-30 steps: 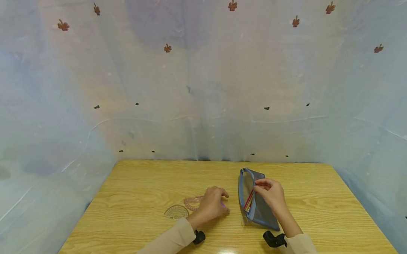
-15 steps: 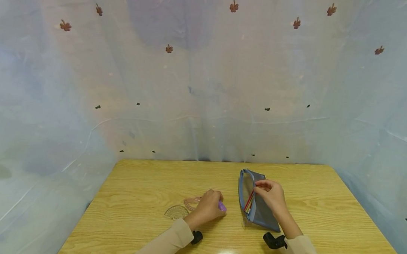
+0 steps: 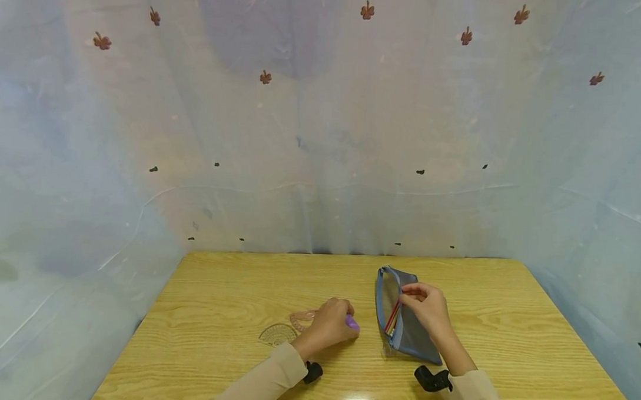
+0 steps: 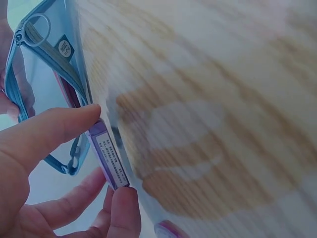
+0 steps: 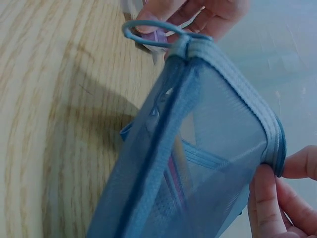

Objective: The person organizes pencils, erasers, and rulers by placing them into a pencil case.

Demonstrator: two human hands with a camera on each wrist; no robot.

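Note:
My left hand (image 3: 328,324) pinches a small purple block (image 4: 108,156) with a printed white label between thumb and fingertips, close over the table. To its right lies a blue mesh pencil case (image 3: 419,330), unzipped, its mouth facing left. Red and yellow pencils (image 3: 393,319) show inside the mouth. With thumb and fingers, my right hand (image 3: 428,304) grips the case's zippered edge and keeps it spread. In the right wrist view the zipper's ring pull (image 5: 130,30) overlaps the left hand. Another purple-pink thing (image 4: 167,229) is cut off at the bottom of the left wrist view.
Left of the left hand, a clear protractor (image 3: 277,334) lies on the wooden table (image 3: 216,296). Beside it is a pink see-through curved piece (image 3: 298,319), partly hidden by the hand. A pale patterned curtain (image 3: 323,135) rises behind the table's far edge.
The left hand's spread fingers have come together on the purple block, and the hand has dipped slightly. The right hand and pencil case look the same.

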